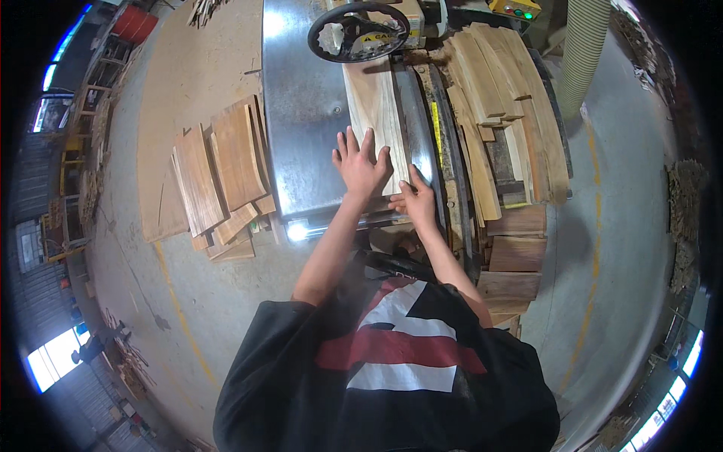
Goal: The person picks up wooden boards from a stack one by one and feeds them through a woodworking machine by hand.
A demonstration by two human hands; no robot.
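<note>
A long pale wooden board (375,98) lies lengthwise on the shiny metal table of a woodworking machine (301,113). Its far part passes beneath a black handwheel (358,32). My left hand (361,167) rests on the board's left side near its close end, fingers spread. At the board's near right corner is my right hand (416,202), its thumb stretched up along the right edge and its fingers bent at the near end. The thumb and fingers stand apart.
To the left, several flat boards (239,154) lie stacked on a brown sheet (177,83). Right of a metal rail with a yellow scale (436,124) are more long boards (482,71). A ribbed hose (584,53) hangs at the far right, near a yellow control box with lit buttons (516,9).
</note>
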